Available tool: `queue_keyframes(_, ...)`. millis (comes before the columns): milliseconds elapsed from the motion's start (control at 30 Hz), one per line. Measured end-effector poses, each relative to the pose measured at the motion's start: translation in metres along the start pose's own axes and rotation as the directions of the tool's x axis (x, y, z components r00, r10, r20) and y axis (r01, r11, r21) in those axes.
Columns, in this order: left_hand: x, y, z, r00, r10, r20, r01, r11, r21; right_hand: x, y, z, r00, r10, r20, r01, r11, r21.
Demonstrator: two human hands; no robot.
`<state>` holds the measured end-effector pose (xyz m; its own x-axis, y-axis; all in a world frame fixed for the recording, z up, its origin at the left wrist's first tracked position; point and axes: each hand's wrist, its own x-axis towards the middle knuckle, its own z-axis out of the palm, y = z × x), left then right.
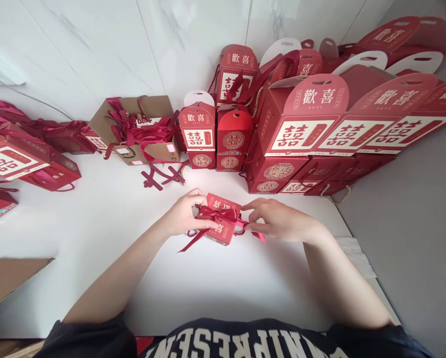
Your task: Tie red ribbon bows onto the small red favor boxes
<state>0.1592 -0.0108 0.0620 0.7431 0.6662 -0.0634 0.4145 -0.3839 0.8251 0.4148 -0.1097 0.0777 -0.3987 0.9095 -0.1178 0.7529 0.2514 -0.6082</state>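
A small red gift box [224,234] with white lettering lies in front of me on the white table, turned at a slant. A dark red ribbon [224,215] is tied in a bow across its top, with loose tails on both sides. My left hand [185,214] is closed at the box's left side, its thumb pressed on the bow's left part and its fingers curled at the box edge. On the right, my right hand [278,220] pinches the ribbon near its right tail, with a fingertip by the box's corner. Red cord handles show at both sides of the box.
An open cardboard box [138,107] holds red ribbons, and loose ribbon pieces [165,175] lie before it. Stacked red gift boxes [305,119] stand at the back right. More red boxes [21,149] sit at the left. A brown cardboard flap [14,278] is at lower left.
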Motion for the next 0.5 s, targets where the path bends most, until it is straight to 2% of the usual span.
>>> queue_keyframes(100,0.000,0.003,-0.003,0.999,-0.012,0.037,0.012,1.000,0.007,-0.001,0.002,-0.006,0.995,0.098,-0.014,-0.097,0.993,0.060)
queue_keyframes(167,-0.001,0.006,-0.006,0.997,-0.012,0.072,0.010,1.000,0.022,0.004,0.000,-0.007,0.978,0.204,-0.052,-0.188,0.957,0.219)
queue_keyframes(233,-0.003,0.010,-0.009,0.997,0.003,0.082,-0.007,0.999,0.044,0.012,-0.004,-0.005,0.962,0.270,-0.028,-0.233,0.874,0.427)
queue_keyframes(333,-0.006,0.015,-0.010,0.998,0.031,0.061,-0.035,0.997,0.073,0.022,-0.007,0.003,0.974,0.219,0.061,-0.210,0.762,0.613)
queue_keyframes(500,-0.010,0.017,-0.008,0.998,0.041,0.050,-0.047,0.991,0.125,0.029,-0.006,0.011,0.977,0.092,0.192,-0.198,0.721,0.664)
